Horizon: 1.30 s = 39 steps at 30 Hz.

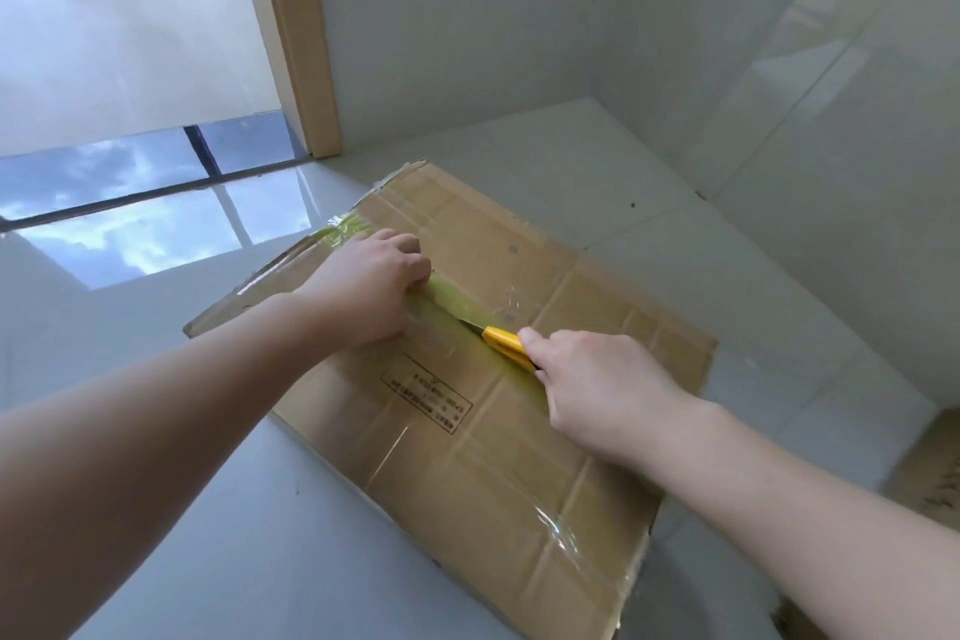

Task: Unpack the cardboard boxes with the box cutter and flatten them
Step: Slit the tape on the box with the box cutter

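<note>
A brown cardboard box [467, 457] lies on the pale tiled floor, its top seam sealed with yellow-green tape [457, 299] and clear tape. My right hand [597, 390] grips a yellow box cutter [506, 340], whose blade points up-left into the taped seam. My left hand [371, 286] rests on the box top just left of the blade, fingers curled at the edge of the seam over the tape. A printed black label sits on the near flap.
A wooden door frame [296, 31] and a glass pane [156, 203] reflecting sky stand at the back left. White tiled walls close in behind and to the right. Another piece of cardboard [930, 473] shows at the right edge.
</note>
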Tool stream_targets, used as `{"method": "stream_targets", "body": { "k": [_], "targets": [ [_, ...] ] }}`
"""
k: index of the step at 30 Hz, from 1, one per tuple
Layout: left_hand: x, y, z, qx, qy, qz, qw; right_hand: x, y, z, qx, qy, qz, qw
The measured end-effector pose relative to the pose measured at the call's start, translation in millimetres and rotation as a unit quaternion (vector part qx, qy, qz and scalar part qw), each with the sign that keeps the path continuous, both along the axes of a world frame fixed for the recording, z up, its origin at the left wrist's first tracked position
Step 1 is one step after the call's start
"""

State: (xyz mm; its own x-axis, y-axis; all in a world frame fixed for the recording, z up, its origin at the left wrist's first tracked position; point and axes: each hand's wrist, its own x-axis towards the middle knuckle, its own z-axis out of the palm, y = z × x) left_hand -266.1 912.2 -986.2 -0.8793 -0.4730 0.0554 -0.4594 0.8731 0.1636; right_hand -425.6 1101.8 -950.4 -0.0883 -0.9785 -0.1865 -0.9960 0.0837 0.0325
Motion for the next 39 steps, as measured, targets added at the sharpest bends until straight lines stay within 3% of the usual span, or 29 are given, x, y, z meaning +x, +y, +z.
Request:
{"method": "stream_targets", "body": {
  "k": [6,39],
  "targets": [
    [-13.9,18.2,-0.1,0.019,-0.011,-0.041,0.999,-7.9,7.8,-6.9,-0.028,-0.013,0.001,1.0],
    [-37.1,66.1,-1.3,0.025,-0.012,-0.069,0.997,-41.5,94.3,-0.9,0.018,-0.014,-0.026,0.999]
  ]
}}
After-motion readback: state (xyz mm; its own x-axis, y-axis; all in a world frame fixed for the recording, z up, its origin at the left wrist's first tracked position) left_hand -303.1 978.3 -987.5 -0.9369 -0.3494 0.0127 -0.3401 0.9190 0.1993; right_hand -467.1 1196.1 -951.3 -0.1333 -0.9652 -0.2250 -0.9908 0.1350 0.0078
